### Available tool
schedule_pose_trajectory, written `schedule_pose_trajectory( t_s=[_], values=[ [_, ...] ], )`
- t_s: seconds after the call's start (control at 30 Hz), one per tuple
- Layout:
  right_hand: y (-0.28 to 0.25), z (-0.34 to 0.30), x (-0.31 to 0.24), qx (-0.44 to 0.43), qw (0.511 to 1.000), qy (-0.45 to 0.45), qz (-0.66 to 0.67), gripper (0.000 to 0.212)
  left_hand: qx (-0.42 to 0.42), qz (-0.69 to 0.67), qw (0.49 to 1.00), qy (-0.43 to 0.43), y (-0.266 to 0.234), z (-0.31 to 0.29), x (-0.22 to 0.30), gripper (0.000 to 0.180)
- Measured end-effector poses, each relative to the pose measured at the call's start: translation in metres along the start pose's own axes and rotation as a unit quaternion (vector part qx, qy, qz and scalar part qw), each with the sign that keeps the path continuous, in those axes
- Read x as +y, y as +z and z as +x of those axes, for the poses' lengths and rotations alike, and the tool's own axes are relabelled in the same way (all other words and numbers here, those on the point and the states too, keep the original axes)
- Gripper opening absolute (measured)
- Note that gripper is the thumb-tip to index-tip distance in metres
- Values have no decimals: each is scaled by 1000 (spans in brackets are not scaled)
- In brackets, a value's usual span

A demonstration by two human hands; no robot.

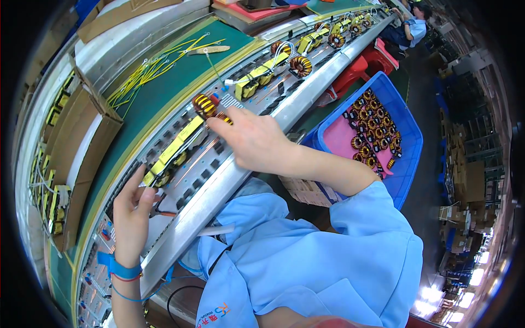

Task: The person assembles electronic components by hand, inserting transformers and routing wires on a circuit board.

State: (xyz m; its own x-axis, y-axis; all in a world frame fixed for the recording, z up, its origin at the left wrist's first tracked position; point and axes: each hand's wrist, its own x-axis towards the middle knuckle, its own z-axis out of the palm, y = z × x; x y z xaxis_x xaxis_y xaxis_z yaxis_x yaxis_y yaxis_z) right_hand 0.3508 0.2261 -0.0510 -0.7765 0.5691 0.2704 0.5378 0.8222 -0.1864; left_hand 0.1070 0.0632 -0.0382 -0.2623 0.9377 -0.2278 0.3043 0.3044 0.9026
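Observation:
My right hand reaches over the circuit boards on the line, its thumb and fingers closed around a copper-wound toroidal coil that they partly cover. Just beyond it stands another toroidal coil. A long yellow-taped transformer lies on the same circuit board, between my two hands. By the transformer's near end is my left hand, thumb and forefinger apart, the fingertips close to its wires; whether they touch is unclear. A blue strap circles my left wrist.
Boards with transformers and coils continue up the line. A metal rail runs along my side. Yellow wires lie on the green bench. A cardboard box stands left; a blue bin of coils, right. A co-worker sits far off.

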Motion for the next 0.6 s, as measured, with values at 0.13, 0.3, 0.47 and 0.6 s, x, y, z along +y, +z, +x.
schedule_pose_trajectory(
  t_s=[0.13, 0.3, 0.47, 0.6],
  values=[
    [-7, -1, 36, 4, 1000, 27, -14, 49, -24, -11, 1000, -1, 24, 25, 19, 57],
    [-19, -3, 76, -3, 998, 64, -21, 51, -52, -63, 997, 1, 57, 55, 37, 59],
    [-24, -5, 120, 9, 995, 95, -34, 50, -65, -109, 992, 1, 90, 84, 63, 60],
    [-21, -1, 155, 42, 993, 101, -39, 48, -91, -117, 989, 14, 112, 114, 74, 59]
  ],
)
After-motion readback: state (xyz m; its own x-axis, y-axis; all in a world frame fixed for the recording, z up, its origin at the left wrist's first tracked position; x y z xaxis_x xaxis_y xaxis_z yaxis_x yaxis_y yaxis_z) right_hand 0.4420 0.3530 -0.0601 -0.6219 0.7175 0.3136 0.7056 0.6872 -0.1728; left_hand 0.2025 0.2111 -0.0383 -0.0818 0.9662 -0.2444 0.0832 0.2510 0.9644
